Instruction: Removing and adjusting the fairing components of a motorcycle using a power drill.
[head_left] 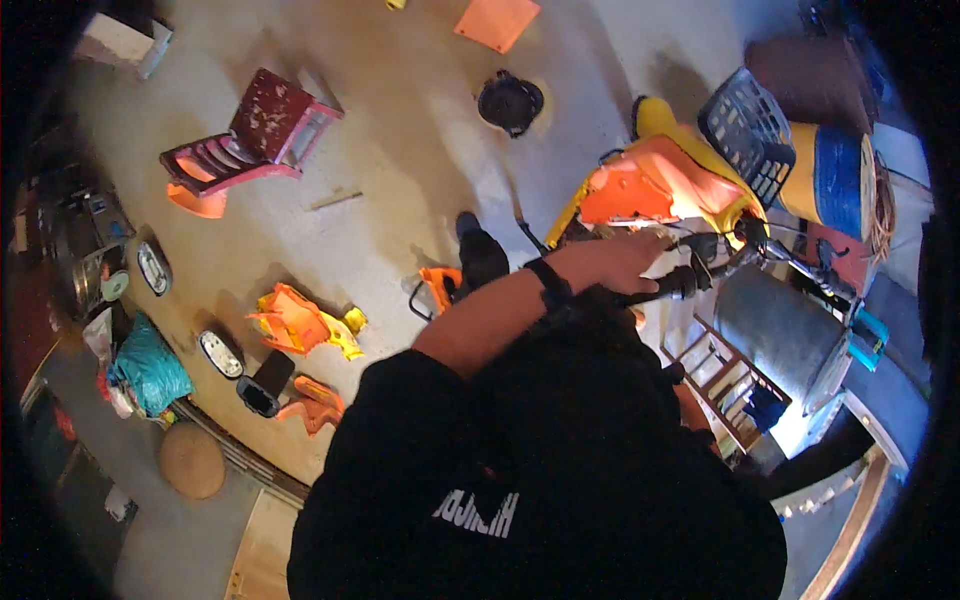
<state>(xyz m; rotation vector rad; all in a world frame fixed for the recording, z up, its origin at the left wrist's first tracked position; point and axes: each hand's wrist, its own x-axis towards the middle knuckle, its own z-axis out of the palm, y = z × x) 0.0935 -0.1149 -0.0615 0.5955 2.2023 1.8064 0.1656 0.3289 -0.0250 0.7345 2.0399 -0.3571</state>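
Observation:
My left hand reaches across to the handlebar of a stripped yellow scooter, beside a black grip and levers. Its fingers curve around a part I cannot make out. Orange inner panels show on the scooter's yellow body. My right arm shows only as skin behind my black shirt; its fingers are hidden. My dark-shod foot is on the pale floor, next to an orange piece.
Loose orange-yellow panels, dark housings, a red seat-like object and a black part lie around. A teal bag is left. Grey crate, cable spool, dark drum and wooden rack crowd the right.

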